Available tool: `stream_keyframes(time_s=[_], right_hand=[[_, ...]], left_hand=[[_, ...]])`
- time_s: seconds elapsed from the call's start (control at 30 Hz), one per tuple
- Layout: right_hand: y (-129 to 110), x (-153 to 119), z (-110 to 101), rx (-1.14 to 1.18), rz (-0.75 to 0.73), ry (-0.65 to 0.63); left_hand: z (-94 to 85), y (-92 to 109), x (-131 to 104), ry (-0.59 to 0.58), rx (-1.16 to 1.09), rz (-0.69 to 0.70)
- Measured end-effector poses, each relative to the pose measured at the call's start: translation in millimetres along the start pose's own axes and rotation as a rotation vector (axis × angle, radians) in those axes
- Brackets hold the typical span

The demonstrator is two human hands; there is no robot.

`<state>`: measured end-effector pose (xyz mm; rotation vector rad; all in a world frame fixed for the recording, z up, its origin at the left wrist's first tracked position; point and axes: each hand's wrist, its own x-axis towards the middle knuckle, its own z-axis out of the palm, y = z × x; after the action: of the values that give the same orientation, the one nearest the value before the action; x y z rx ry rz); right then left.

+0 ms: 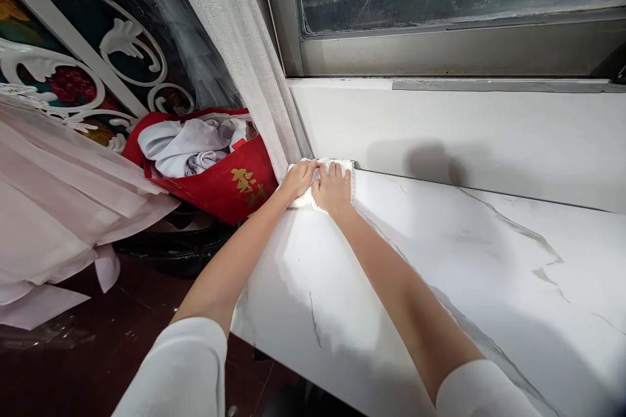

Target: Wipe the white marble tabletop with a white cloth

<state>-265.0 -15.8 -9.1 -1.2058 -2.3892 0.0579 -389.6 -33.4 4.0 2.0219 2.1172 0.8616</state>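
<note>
A white cloth (307, 199) lies at the far left corner of a white marble-patterned tabletop (464, 260), next to the wall and the curtain. Both hands press on it, side by side. My left hand (298, 179) is on the cloth's left part, its fingers close together and pointing toward the right. My right hand (333, 187) lies on the right part with its fingers spread forward over the fabric. Some of the cloth is hidden beneath the two hands.
Left of the table stands a red bag (215, 192) with white fabric inside. A pale curtain (244, 45) hangs by the corner. Pink fabric (59, 202) drapes at the left. A metal-framed window (440, 52) is above the wall.
</note>
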Motion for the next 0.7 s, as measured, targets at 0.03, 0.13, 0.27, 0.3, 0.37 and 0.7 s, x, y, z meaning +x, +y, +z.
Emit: stream_keyframes(time_s=[0.03,0.13,0.27,0.3,0.37,0.7], right_hand=[[0,0,1,0.003,0.000,0.011],[0,-5,0,0.012,-0.014,0.018],[-10,-24,-7,0.043,-0.067,-0.027],[-14,-31,-9,0.055,-0.073,-0.045],[-24,-47,-15,0.081,-0.081,-0.077],[-67,-143,-54,0.190,-0.157,-0.187]], left_hand=[[0.6,1,-1,0.008,-0.009,-0.005],[0.8,2,-10,0.020,-0.020,0.014],[-6.0,3,-40,0.003,0.027,-0.005],[-9.0,3,-50,-0.002,0.035,-0.012],[-16.1,4,-74,-0.003,0.039,-0.027],[-50.5,38,-202,-0.056,0.098,-0.002]])
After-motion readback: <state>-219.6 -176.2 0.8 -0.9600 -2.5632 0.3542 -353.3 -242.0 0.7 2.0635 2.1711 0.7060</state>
